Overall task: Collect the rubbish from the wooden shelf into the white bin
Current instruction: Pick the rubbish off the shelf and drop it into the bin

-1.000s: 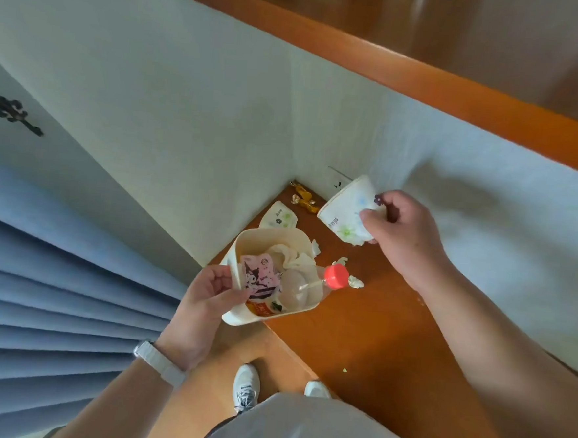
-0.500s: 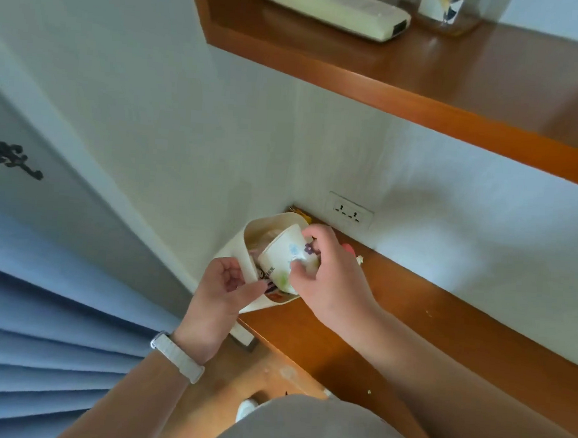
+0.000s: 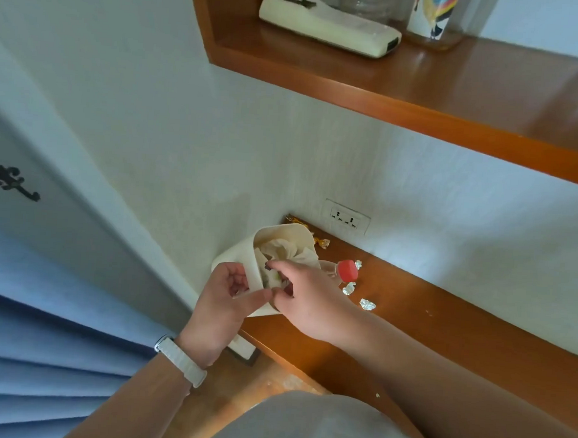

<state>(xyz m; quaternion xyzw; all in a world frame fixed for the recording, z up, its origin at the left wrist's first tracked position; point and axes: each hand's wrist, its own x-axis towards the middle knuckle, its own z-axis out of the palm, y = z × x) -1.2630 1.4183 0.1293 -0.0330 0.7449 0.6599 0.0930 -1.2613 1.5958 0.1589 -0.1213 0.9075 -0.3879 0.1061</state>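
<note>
1. Fingers (image 3: pixel 234 276) of my left hand (image 3: pixel 222 303) wrap the near wall of the white bin (image 3: pixel 234 252), thumb across its rim, gripping it tilted at the left end of the lower wooden shelf (image 3: pixel 444 332).
2. My right hand (image 3: pixel 309 302) is over the bin mouth; its fingertips (image 3: pixel 274 265) are curled inside on the contents. I cannot tell whether they pinch anything or merely press.
3. Crumpled tissue (image 3: pixel 285 251) fills the bin to the rim.
4. A small clear bottle with a red cap (image 3: pixel 347 270) lies on its side just beside the bin's right edge, partly behind my right hand.
5. Three crumpled foil wrappers (image 3: pixel 367 304) lie near the cap, apart from one another, toward the back half of the shelf.
6. Gold wrappers (image 3: pixel 322 242) lie in the back corner, between the bin and the wall socket (image 3: pixel 346 217).
7. To the right of the foil pieces the shelf surface is open up to the wall; only a few tiny specks show there.
8. The shelf's front edge runs under my right forearm.
9. The upper shelf (image 3: pixel 425 105) overhangs the work area; a cream remote (image 3: pixel 328 25), a jar and a patterned cup (image 3: pixel 433 13) stand on it.
10. On the left, the bin's far side is against the wall, with blue curtain (image 3: pixel 33 337) below.
</note>
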